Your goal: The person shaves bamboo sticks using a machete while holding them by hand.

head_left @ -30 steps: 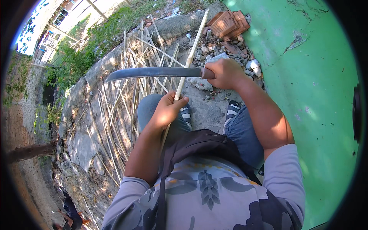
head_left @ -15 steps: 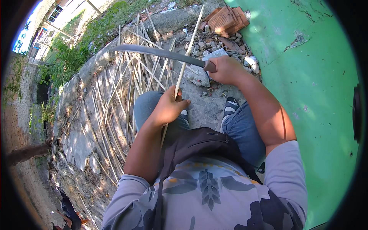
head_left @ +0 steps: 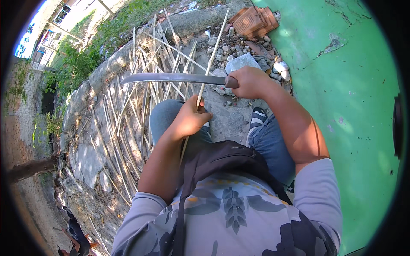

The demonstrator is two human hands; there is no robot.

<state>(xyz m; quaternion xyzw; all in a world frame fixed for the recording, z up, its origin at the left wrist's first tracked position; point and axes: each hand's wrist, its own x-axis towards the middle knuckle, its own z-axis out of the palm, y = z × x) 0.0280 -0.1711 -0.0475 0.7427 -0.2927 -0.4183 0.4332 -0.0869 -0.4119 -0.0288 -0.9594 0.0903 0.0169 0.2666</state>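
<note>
Clock read from frame centre, big to small. Green painted surface (head_left: 350, 111) fills 2 to 4 o'clock, cracked near 1–2. Rough rocky ground (head_left: 87, 162) around 9. Patterned grey shirt (head_left: 203, 230) on the wearer at 6. Heap of pale strips (head_left: 153, 87), loose and criss-crossed, 9 to 11. Green bush (head_left: 77, 64) at 10. Jeans (head_left: 273, 147): one leg toward 3–4, other knee toward 9. Black bag (head_left: 218, 158) across the lap, 6. Machete (head_left: 175, 78) at 11, blade about level, tip toward 10. Held strip (head_left: 217, 47), long and thin, slants from 12 down to about 7; blade crosses in front, contact with it can't tell. Stacked brown tiles (head_left: 255, 21) at 1. Second person (head_left: 77, 232), dark clothes, partly seen, far off at 8. Right hand (head_left: 250, 83), 1–2: grip clamped round the machete handle. Left hand (head_left: 190, 118), just off centre toward 10: grip closed on the held strip, below the blade, thumb toward 3. Pale block (head_left: 242, 62) at 1, just beyond right hand, small stones around it. Striped sandal (head_left: 256, 119) on a foot, near centre toward 3.
</note>
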